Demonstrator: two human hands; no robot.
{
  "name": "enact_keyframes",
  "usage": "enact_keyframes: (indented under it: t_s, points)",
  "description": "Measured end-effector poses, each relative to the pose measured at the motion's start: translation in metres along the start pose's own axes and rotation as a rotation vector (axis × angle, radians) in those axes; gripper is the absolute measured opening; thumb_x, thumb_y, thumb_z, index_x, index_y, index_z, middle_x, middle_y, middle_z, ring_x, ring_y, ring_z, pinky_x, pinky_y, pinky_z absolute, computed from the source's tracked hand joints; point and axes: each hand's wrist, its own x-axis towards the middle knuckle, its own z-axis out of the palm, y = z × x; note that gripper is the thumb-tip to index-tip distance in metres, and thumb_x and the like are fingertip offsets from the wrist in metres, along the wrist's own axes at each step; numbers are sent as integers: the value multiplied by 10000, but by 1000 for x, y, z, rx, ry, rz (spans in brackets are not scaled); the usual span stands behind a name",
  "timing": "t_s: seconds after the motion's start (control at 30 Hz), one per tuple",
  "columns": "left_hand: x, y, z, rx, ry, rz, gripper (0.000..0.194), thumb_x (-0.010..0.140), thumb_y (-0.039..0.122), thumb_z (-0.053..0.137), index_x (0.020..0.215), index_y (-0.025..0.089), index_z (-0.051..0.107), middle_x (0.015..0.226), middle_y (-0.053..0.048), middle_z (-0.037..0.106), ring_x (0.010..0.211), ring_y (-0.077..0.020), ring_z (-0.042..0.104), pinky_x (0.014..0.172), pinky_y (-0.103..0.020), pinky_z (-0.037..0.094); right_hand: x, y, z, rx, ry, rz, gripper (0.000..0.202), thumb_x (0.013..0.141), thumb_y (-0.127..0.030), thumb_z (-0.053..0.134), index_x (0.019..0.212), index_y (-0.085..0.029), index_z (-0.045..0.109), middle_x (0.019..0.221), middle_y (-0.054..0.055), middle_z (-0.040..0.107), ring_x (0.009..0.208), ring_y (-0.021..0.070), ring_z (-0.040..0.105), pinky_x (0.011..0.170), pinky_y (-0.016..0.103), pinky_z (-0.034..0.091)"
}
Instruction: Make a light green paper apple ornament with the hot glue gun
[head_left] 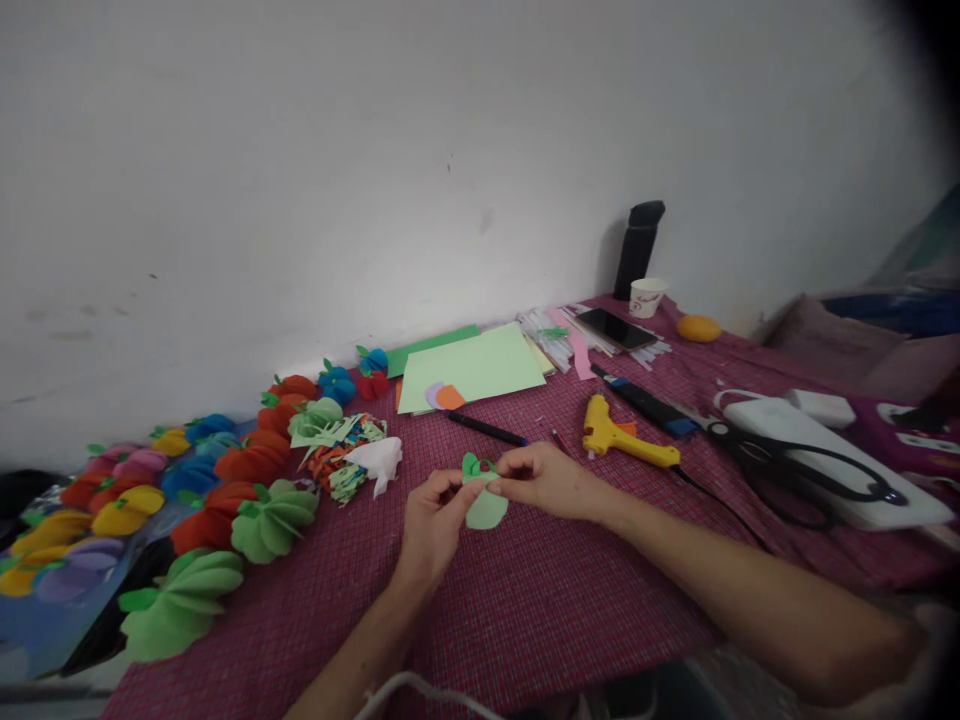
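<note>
A light green round paper piece (487, 509) is held between my two hands above the red checked cloth, near the middle of the table. A darker green leaf shape (471, 464) and a small curled strip stand at its top edge. My left hand (439, 515) pinches the paper's upper left side with thumb and fingers. On the upper right side, my right hand (544, 480) pinches it close to the curled strip. The fingertips of both hands nearly meet and cover part of the top edge.
Folded paper pumpkins in several colours (251, 457) crowd the left. Paper scraps (349, 460), green sheets (476, 370) and a black pen (486, 427) lie beyond my hands. Rightward are a yellow glue gun (626, 440), scissors (795, 460), a phone (615, 328), a cup (646, 297) and a bottle (637, 250).
</note>
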Motion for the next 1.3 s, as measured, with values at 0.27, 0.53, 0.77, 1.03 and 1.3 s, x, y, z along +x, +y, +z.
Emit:
enact_keyframes:
  t_s: [0.27, 0.53, 0.77, 1.03, 1.3]
  points:
    - [-1, 0, 3, 33, -60, 20, 383, 740, 355, 624, 1067, 161, 587, 899, -54, 663, 781, -160, 590, 707, -280, 456, 5, 6, -2, 66, 105, 53, 247, 757, -331, 573, 583, -162, 529, 515, -51, 432, 470, 72, 372, 450, 208, 290]
    - [-6, -6, 11, 193, -122, 129, 681, 669, 333, 701, 1275, 189, 425, 1213, -105, 567, 1085, -234, 543, 946, -375, 405, 6, 4, -1, 363, 82, 164, 347, 797, -482, 517, 788, -149, 615, 632, -6, 542, 539, 92, 498, 450, 200, 433]
    - [2, -7, 6, -44, -144, -28, 447, 811, 443, 528, 1102, 108, 582, 1058, -110, 645, 974, -225, 588, 880, -351, 440, 5, 6, 0, 399, 34, 169, 235, 755, -362, 593, 833, -147, 647, 631, -14, 566, 542, 79, 500, 460, 184, 436]
    - [6, 2, -12, 352, 361, 363, 556, 761, 315, 601, 1274, 224, 409, 1132, -75, 530, 928, -179, 525, 857, -345, 422, 10, 19, -3, 344, 169, 171, 226, 760, -362, 556, 805, -151, 623, 591, -32, 544, 487, 81, 479, 435, 194, 417]
    - [4, -3, -5, 680, 231, 502, 215, 788, 287, 567, 960, 173, 628, 898, -57, 627, 872, -201, 536, 817, -357, 411, 12, 24, 0, 243, 220, 137, 196, 772, -326, 525, 832, -161, 613, 626, -19, 569, 481, 94, 492, 429, 207, 427]
